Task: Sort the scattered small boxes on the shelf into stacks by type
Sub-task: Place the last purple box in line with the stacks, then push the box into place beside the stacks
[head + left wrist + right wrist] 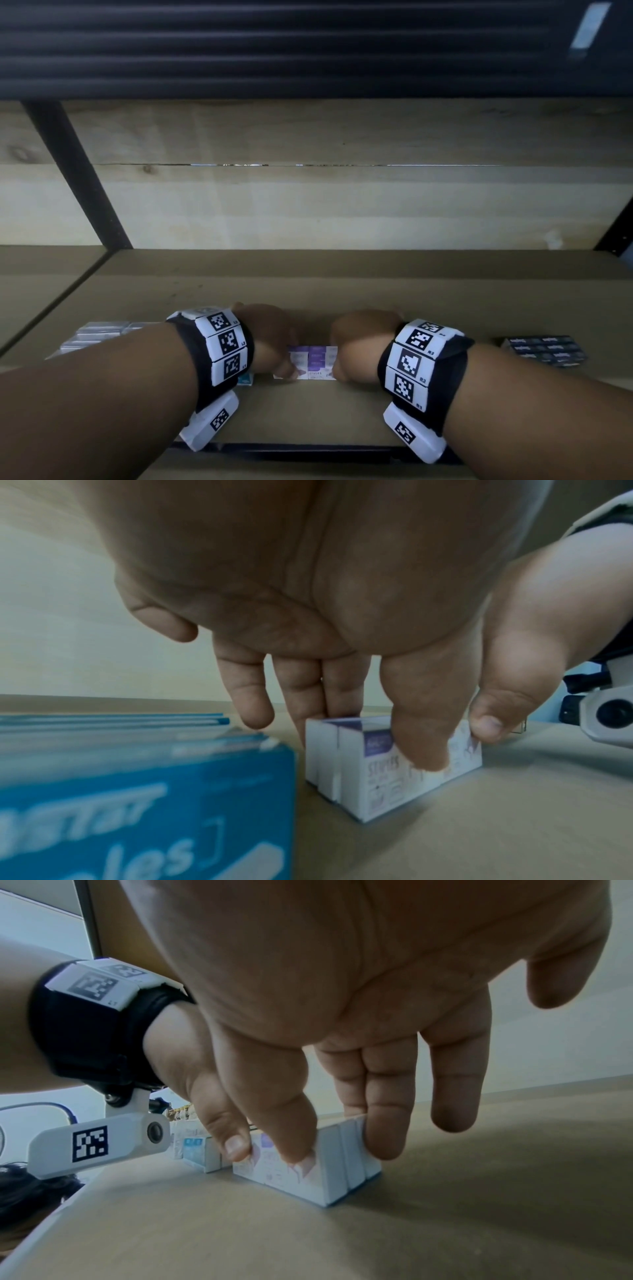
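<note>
I look down on a tan, matte shelf (pixel 342 291) with a pale wooden board behind it and dark metal uprights at either side; above the board runs a band of dark horizontal slats. Near the front middle of the shelf stands a tight row of small white-and-purple boxes (pixel 313 363), upright and pressed side by side, smooth card with printed faces. My left hand (pixel 270 339) grips the left end of the row, thumb on the near face and fingers behind, and my right hand (pixel 363 346) grips the right end the same way, so the row sits clamped between them and rests on the shelf. In the left wrist view the print on the near face is blurred; I can read part of a word only. Close to that camera a blue box (pixel 143 799) with white lettering fills the lower left, cut off by the edge, and it stands just beside the row. In the head view only a sliver of it shows under my left wristband. To the far left lies a group of silvery grey boxes (pixel 92 337), half hidden by my forearm. To the far right, well apart, lies a flat block of dark navy boxes (pixel 544 351) with small pale labels that I cannot make out.
</note>
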